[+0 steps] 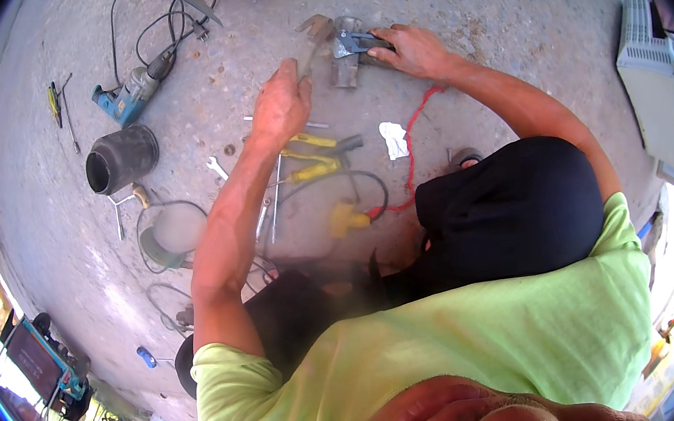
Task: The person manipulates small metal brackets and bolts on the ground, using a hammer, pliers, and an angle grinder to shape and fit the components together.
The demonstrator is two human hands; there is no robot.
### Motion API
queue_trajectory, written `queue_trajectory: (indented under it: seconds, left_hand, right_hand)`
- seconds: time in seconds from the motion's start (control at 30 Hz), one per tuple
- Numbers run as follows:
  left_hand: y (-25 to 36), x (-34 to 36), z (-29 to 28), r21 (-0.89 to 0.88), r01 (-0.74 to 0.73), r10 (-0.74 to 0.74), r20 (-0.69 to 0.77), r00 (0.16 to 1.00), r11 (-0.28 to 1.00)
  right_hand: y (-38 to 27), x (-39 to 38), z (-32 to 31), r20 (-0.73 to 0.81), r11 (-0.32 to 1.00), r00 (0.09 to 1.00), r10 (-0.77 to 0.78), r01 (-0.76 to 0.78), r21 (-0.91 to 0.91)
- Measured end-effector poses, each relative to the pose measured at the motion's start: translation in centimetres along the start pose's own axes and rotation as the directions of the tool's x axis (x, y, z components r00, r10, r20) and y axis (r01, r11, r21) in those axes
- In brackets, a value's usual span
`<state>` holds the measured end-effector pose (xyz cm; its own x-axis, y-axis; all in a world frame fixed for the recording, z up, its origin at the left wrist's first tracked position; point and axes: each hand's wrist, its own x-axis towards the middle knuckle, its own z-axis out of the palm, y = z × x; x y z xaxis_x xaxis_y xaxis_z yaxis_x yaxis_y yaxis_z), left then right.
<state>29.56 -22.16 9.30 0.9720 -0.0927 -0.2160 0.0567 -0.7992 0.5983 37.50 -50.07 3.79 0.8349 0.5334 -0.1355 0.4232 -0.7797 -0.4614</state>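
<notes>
My left hand (282,107) is closed around the handle of a hammer (315,30), whose worn head is raised near a metal block (345,73) on the ground. My right hand (412,50) is wrapped round the dark handles of what look like pliers (349,41). Their grey-blue jaws lie over the block, just right of the hammer head. Whether the jaws grip a small piece cannot be made out. Below my left hand lie yellow-handled pliers (314,169) and a thin metal rod (276,201).
On the concrete floor at left lie a blue power drill (125,101) with its cord, a black cylinder (123,158), and an open-end wrench (217,168). White crumpled paper (394,140), a red cord (409,161) and a yellow connector (346,219) lie before my knees. A pale slotted panel (649,33) stands at right.
</notes>
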Motion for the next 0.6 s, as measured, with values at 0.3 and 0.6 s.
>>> queue_trajectory:
  seconds: [0.3, 0.6]
  left_hand:
    - [2.5, -0.6, -2.6, -0.157, 0.004, -0.031, -0.175, 0.984, 0.988]
    - [-4.5, -4.3, 2.6, -0.606, 0.404, -0.279, 0.295, 0.914, 0.685]
  right_hand:
    - [0.3, 0.1, 0.0, 0.052, 0.999, 0.998, 0.034, -0.034, 0.004]
    - [0.7, -0.4, 0.5, -0.083, 0.913, 0.973, 0.217, -0.173, 0.369]
